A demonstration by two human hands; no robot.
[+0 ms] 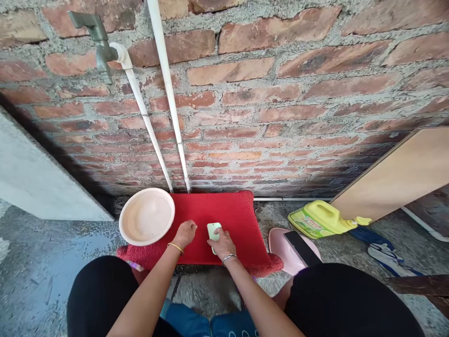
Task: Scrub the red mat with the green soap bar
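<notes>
A red cloth [213,206] is spread flat over a low surface in front of me, with its thicker, fluffy ends hanging at the sides. My right hand [223,243] grips a pale green flat block [212,229] with rounded corners and a small hole near its far end, low over the middle of the cloth. My left hand [185,233] is curled into a loose fist above the cloth, left of the block, and nothing shows in it. A cream basin [147,216] stands at the cloth's left end, with no contents visible inside.
A yellow jug [317,219] lies on the floor at right. Near it, a black flat object [302,248] rests on a pink stool [278,243]. Against the brick wall [245,93] are white pipes [164,70] and a tap [100,44]. Boards lean at both sides; my knees flank the cloth.
</notes>
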